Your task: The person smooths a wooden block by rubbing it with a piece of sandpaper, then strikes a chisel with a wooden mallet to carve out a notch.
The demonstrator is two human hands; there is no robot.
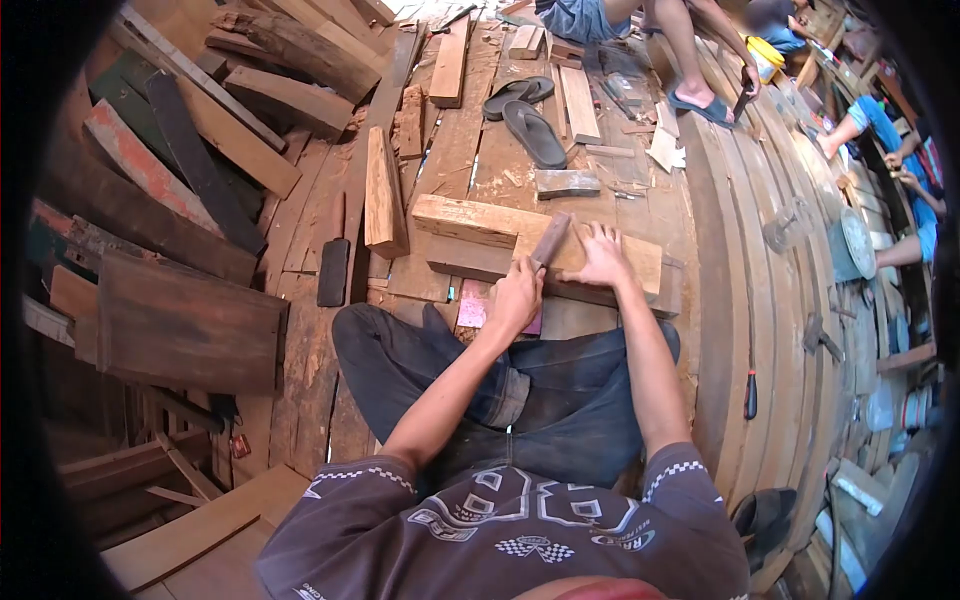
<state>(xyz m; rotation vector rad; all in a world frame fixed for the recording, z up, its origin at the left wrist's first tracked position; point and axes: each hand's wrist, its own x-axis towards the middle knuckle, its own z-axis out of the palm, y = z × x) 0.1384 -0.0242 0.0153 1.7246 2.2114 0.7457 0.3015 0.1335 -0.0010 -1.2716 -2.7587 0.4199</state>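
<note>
My left hand [514,298] is wrapped around a flat, grey-brown bar [551,240], whose exact kind I cannot make out. The bar slants up and to the right, against the notched wooden block [462,218] in front of my folded legs. Spread over the right part of that block, my right hand [604,256] presses down with its fingers apart. Beneath the pale block sits a darker timber [465,258]. A pink sheet [474,304] shows below my left hand, partly hidden by it.
To the left lie a cleaver-like tool [334,262], an upright wood block [384,195] and stacked boards [190,320]. Sandals [535,134] and a short wood block [567,184] lie ahead. On the right are a hammer [822,338] and a black-handled tool [751,395]. Other people sit beyond.
</note>
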